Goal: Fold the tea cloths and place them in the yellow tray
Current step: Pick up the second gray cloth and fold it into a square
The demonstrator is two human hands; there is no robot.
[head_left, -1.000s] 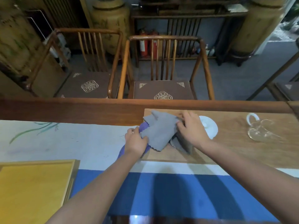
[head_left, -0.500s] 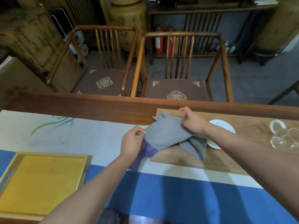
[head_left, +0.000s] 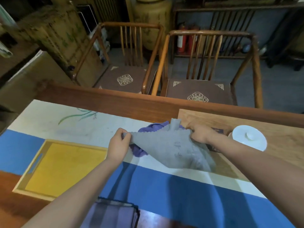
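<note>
The yellow tray [head_left: 65,163] lies at the left of the tabletop [head_left: 125,102], beside the left hand [head_left: 118,145], which pinches one corner of the grey cloth [head_left: 171,148]. The cloth stretches left to right across to the right hand [head_left: 199,134], which grips its other corner, its lower edge sagging over a purple cloth [head_left: 139,149]. Half a second ago the grey cloth was bunched; now it is pulled wide and lifted.

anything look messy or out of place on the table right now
The purple cloth lies crumpled in a heap under the grey cloth, which the left hand and right hand hold stretched out. The yellow tray holds no cloths. Nothing looks spilled or damaged.
</note>
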